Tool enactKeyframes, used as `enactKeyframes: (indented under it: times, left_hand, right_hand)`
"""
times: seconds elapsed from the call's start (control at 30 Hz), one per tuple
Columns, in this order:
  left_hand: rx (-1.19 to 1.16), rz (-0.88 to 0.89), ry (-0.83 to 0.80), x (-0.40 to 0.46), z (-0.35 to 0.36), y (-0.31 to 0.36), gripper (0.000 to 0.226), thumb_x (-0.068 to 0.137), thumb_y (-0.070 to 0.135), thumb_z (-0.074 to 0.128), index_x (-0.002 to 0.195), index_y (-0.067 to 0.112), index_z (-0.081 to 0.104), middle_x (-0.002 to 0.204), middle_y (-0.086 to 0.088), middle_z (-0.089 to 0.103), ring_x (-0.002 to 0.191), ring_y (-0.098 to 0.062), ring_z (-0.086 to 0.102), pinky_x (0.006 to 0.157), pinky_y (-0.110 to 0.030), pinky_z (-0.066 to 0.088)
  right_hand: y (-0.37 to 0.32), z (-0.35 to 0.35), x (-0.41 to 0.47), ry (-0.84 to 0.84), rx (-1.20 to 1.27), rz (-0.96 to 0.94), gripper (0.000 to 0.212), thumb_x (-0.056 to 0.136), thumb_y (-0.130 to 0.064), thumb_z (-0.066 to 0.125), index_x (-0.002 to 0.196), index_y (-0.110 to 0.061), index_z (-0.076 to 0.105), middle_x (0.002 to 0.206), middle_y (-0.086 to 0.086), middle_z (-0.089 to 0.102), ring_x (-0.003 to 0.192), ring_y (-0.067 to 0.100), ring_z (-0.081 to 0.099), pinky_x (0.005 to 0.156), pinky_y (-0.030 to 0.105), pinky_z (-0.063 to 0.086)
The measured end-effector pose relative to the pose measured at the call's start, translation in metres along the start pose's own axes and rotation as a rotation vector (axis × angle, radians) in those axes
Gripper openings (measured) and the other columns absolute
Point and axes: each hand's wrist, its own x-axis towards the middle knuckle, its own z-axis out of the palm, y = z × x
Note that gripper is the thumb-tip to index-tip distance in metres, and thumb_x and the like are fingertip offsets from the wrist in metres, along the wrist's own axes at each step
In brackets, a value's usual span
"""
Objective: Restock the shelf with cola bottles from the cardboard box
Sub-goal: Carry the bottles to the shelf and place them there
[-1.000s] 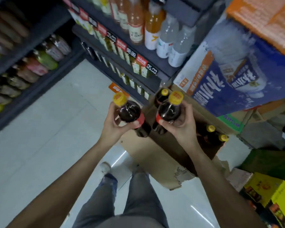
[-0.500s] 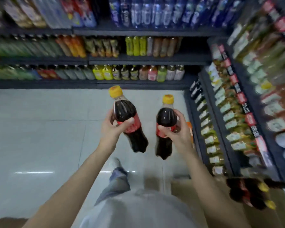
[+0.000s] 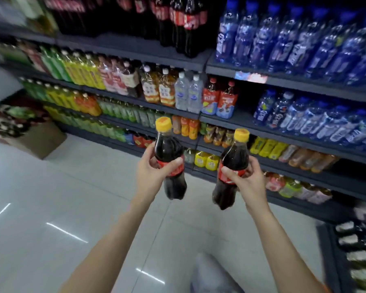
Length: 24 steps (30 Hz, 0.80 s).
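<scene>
I carry two small cola bottles with yellow caps and red labels. My left hand (image 3: 151, 174) grips the left cola bottle (image 3: 170, 149) round its label, upright. My right hand (image 3: 247, 180) grips the right cola bottle (image 3: 234, 157), which tilts slightly to the right. Both are held out over the floor in front of a dark shelf unit (image 3: 135, 47). Large cola bottles (image 3: 186, 20) stand on its top shelf, left of blue water bottles (image 3: 294, 39). The cardboard box of cola is out of view.
The lower shelves are packed with green, yellow and orange drinks (image 3: 82, 75). A brown carton (image 3: 38, 140) sits on the pale tiled floor (image 3: 51, 197) at the far left. Another shelf end (image 3: 355, 250) stands at the right edge.
The view has swung left from the box aisle to face this shelf unit. Both hands still hold their bottles, now a little further apart and closer to the shelves.
</scene>
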Motion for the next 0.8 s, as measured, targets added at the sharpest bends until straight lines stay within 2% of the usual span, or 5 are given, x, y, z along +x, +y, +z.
enactKeyframes:
  times: [0.17,0.33,0.53,0.7,0.8]
  left_hand:
    - [0.064,0.136,0.105,0.131,-0.018,0.008,0.069,0.059,0.036,0.082,0.121,0.017,0.057,0.111,0.004,0.067,0.102,-0.003,0.062,0.084,-0.017,0.049]
    - [0.119,0.200,0.184,0.264,-0.034,0.019,0.075,0.057,0.051,0.080,0.124,0.027,0.057,0.116,0.011,0.065,0.110,-0.003,0.058,0.096,-0.027,0.047]
    - [0.144,0.330,0.182,0.425,-0.052,0.040,0.072,0.065,0.050,0.079,0.127,0.022,0.057,0.121,0.004,0.063,0.116,-0.010,0.056,0.100,-0.038,0.046]
    - [0.102,0.388,0.199,0.546,-0.053,0.034,0.078,0.065,0.051,0.081,0.132,0.023,0.053,0.122,0.004,0.064,0.112,-0.005,0.058,0.095,-0.032,0.049]
    - [0.108,0.393,0.142,0.607,-0.052,0.033,0.080,0.060,0.063,0.078,0.130,0.034,0.052,0.121,0.009,0.063,0.114,-0.005,0.058,0.098,-0.036,0.049]
  right_hand:
    - [-0.030,0.082,0.120,-0.045,-0.019,-0.146,0.060,0.067,-0.017,0.084,0.117,-0.016,0.051,0.115,0.000,0.063,0.105,0.009,0.059,0.088,0.019,0.045]
    - [-0.072,0.153,0.231,-0.050,-0.014,-0.276,0.058,0.070,-0.021,0.082,0.117,-0.021,0.049,0.108,-0.015,0.058,0.095,-0.019,0.051,0.078,0.001,0.036]
    - [-0.132,0.238,0.344,0.015,-0.094,-0.468,0.055,0.066,-0.040,0.081,0.110,-0.039,0.047,0.110,-0.012,0.054,0.097,-0.010,0.050,0.083,0.006,0.039]
    - [-0.156,0.306,0.417,0.156,-0.181,-0.577,0.067,0.068,-0.039,0.083,0.124,-0.018,0.053,0.121,-0.003,0.052,0.113,0.005,0.050,0.095,0.016,0.041]
    - [-0.167,0.341,0.449,0.276,-0.187,-0.558,0.068,0.068,-0.037,0.083,0.126,-0.019,0.052,0.120,-0.008,0.050,0.112,0.001,0.046,0.094,0.006,0.035]
